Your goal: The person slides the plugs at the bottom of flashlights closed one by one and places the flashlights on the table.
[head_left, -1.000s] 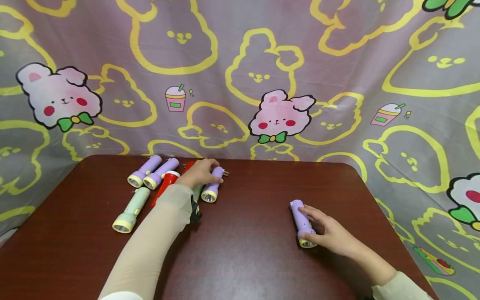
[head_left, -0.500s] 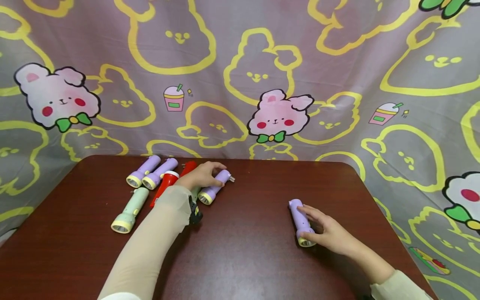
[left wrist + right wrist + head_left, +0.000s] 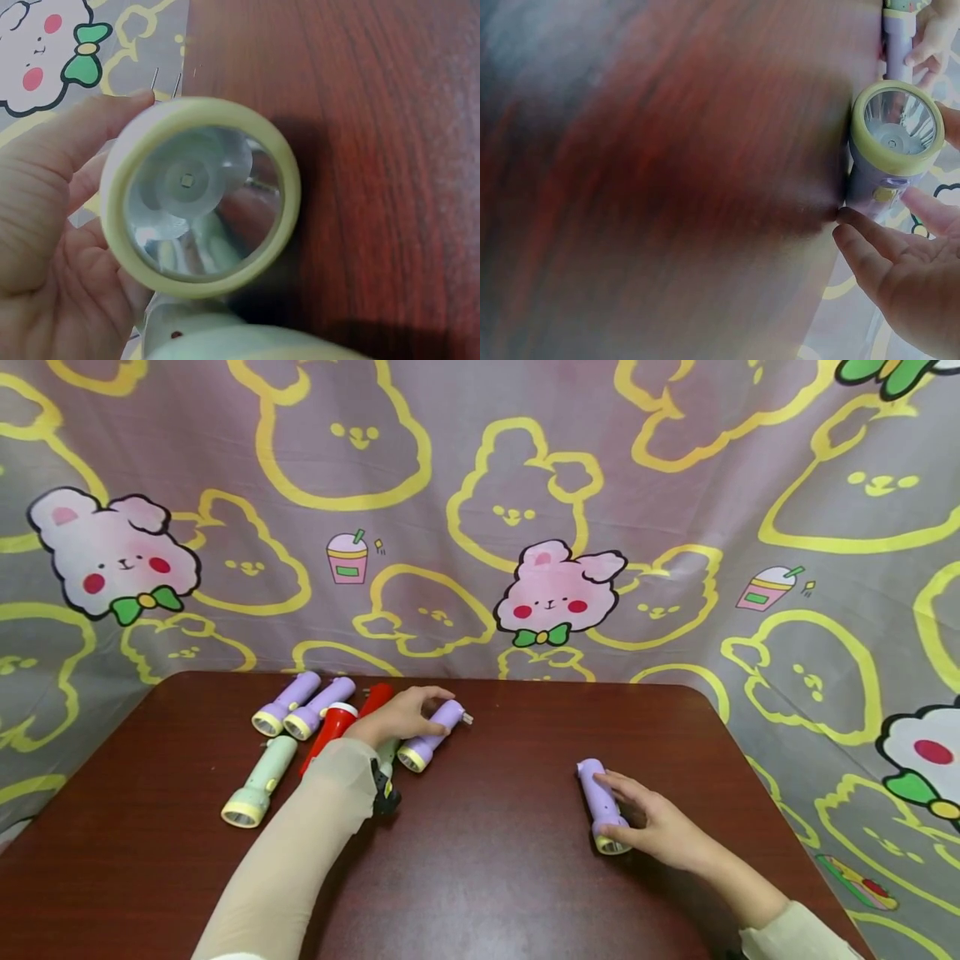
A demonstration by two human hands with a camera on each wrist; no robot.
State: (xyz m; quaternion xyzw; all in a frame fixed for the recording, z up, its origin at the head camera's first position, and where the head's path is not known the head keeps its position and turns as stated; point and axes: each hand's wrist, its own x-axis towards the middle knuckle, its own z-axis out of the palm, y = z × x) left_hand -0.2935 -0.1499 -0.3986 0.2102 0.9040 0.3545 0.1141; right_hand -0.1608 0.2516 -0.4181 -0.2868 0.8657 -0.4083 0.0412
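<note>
Head view: holding a pronged purple flashlight (image 3: 429,742) between thumb and fingers of the left hand (image 3: 400,713), about midway between the left and right edges of the surface (image 3: 480,877), near its far edge. Running its long axis aslant, aiming its lens toward the near edge and partly toward the left edge, sending its metal prongs toward the far right corner. Facing that lens into the left wrist camera, hiding most of the barrel behind the lens head; being hard to judge whether touching the surface.

Touching a second purple flashlight (image 3: 601,802) with the right hand (image 3: 663,831), right of the middle, spreading thumb and fingers wide between lens head and barrel. Lying nearly square to the far edge, turning its lens toward the near edge and slightly rightward. Covering part of that lens with the thumb.

Showing only parts of a pale green piece (image 3: 387,752) and a red piece (image 3: 378,695) around the left hand, staying too covered to make out whole. Seeing a white-ended red flashlight (image 3: 336,724) next, losing its near end behind the left sleeve (image 3: 322,793). Seeing farther left a pale green flashlight (image 3: 264,777), pointing its lens toward the near edge, and a pair of purple flashlights (image 3: 297,692) by the far left corner, slanting alike. Cutting off the right sleeve (image 3: 798,935) at the frame's border.
</note>
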